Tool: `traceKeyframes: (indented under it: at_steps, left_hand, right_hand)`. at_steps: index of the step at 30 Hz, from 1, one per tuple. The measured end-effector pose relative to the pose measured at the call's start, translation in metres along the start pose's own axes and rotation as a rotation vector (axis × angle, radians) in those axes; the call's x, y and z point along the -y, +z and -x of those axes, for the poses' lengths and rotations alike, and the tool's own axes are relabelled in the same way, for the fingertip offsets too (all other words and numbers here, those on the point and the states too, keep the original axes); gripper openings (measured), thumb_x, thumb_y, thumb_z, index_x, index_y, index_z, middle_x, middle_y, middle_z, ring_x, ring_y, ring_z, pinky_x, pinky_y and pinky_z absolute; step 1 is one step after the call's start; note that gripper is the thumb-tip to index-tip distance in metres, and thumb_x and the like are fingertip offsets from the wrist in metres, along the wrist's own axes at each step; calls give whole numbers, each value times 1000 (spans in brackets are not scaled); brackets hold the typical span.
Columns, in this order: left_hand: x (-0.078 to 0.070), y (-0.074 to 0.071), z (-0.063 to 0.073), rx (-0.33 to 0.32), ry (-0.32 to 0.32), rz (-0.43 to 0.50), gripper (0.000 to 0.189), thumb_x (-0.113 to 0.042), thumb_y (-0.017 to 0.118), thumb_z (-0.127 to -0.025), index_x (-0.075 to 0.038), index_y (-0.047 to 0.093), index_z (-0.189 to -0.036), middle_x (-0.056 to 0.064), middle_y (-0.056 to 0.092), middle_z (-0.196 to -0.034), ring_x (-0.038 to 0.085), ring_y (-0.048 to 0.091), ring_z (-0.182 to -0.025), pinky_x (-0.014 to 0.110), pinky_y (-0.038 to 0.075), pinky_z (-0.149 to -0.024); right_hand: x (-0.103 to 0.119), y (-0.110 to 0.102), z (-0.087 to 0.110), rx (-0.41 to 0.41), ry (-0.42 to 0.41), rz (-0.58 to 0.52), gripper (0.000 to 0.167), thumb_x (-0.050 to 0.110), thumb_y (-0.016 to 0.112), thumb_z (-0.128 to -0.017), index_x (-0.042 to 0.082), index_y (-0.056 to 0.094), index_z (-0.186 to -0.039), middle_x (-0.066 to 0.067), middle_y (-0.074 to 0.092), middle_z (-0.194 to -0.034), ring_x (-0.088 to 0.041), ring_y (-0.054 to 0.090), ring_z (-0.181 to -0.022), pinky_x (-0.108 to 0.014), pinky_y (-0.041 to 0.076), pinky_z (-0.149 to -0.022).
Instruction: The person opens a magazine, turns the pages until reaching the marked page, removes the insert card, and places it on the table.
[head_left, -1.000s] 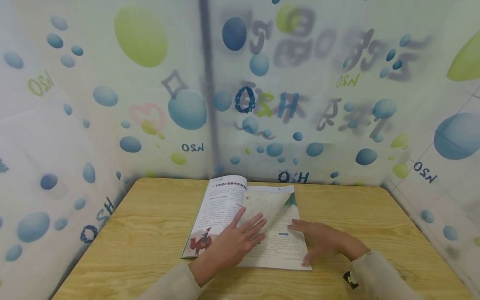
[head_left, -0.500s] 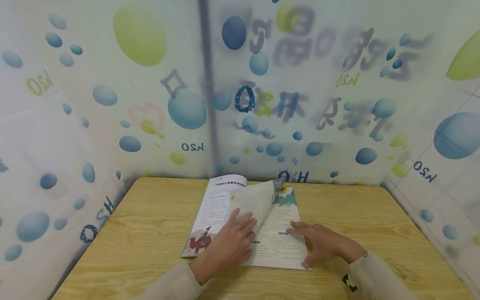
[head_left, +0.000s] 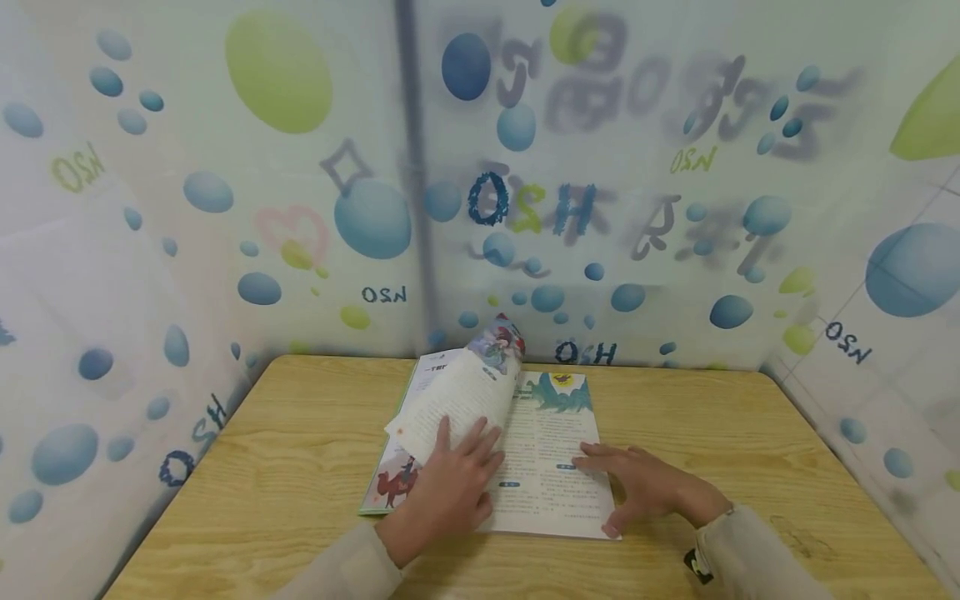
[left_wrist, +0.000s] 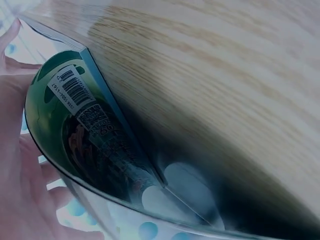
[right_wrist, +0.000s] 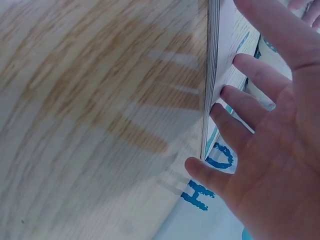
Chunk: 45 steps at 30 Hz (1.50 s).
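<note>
An open magazine (head_left: 551, 500) lies on the wooden table, with text on its pages and a camel picture low on the left page. One loose page (head_left: 457, 400) is folded over to the left, its top corner curling up. My left hand (head_left: 450, 492) touches this page with its fingers spread. My right hand (head_left: 648, 483) rests at the right edge of the magazine, fingers extended over the page and thumb near the lower corner. In the left wrist view, the green back cover (left_wrist: 55, 107) with a barcode bows up off the table beside my left hand.
The wooden table (head_left: 300, 433) stretches out around the magazine. White sheet walls (head_left: 360, 325) with blue and green dots and H2O lettering enclose it at the back and sides. A small dark item (head_left: 699, 567) sits at the right sleeve cuff.
The page has swung from the right side over to the left, uncovering the right page with its green mountain picture. My left hand has shifted slightly left; my right hand stays nearly still.
</note>
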<state>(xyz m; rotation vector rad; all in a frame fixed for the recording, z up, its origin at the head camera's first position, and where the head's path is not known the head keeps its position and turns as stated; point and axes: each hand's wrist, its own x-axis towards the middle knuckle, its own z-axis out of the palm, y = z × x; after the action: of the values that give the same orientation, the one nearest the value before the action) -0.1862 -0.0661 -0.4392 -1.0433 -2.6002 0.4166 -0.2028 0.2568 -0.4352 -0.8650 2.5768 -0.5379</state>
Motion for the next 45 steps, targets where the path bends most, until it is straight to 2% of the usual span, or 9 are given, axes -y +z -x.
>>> traceKeyframes:
  at_steps: [4, 10, 13, 27, 34, 45]
  left_hand:
    - [3, 3, 2, 9, -35, 58, 53, -47, 59, -87, -20, 64, -133, 5, 47, -152, 29, 36, -144, 71, 36, -98]
    - [5, 4, 5, 83, -83, 260, 52, -40, 57, -91, -15, 60, -137, 9, 43, -154, 34, 35, -143, 73, 42, -89]
    - [5, 5, 6, 104, -102, 315, 53, -38, 55, -92, -13, 59, -139, 11, 41, -155, 35, 35, -143, 72, 45, -85]
    - [5, 3, 7, 151, -173, 399, 55, -36, 56, -93, -7, 56, -140, 14, 36, -157, 41, 33, -143, 76, 44, -82]
    - [5, 2, 8, 142, -174, 395, 55, -36, 56, -93, -7, 56, -140, 15, 37, -156, 41, 34, -142, 74, 46, -80]
    - [7, 1, 9, 142, -178, 393, 55, -35, 54, -94, -7, 56, -141, 15, 37, -156, 41, 34, -142, 73, 46, -82]
  right_hand:
    - [1, -1, 0, -2, 9, -7, 97, 50, 86, -69, 13, 47, -149, -16, 34, -158, -43, 34, -142, -66, 31, -106]
    - [2, -2, 0, 2, 22, -24, 96, 50, 86, -69, 13, 47, -149, -16, 33, -158, -44, 32, -142, -67, 30, -107]
    - [1, -1, 0, 3, 22, -26, 96, 50, 85, -69, 13, 47, -149, -15, 33, -159, -43, 32, -143, -66, 30, -107]
    - [2, -1, -1, 8, 37, -1, 95, 50, 86, -69, 13, 48, -148, -15, 35, -158, -43, 33, -142, -66, 30, -107]
    - [2, -2, -1, 8, 33, 0, 93, 47, 86, -70, 14, 49, -148, -16, 36, -157, -43, 35, -141, -66, 32, -106]
    - [1, -1, -3, -16, 20, 23, 85, 54, 80, -76, 15, 52, -146, -15, 41, -154, -42, 37, -140, -68, 32, -105]
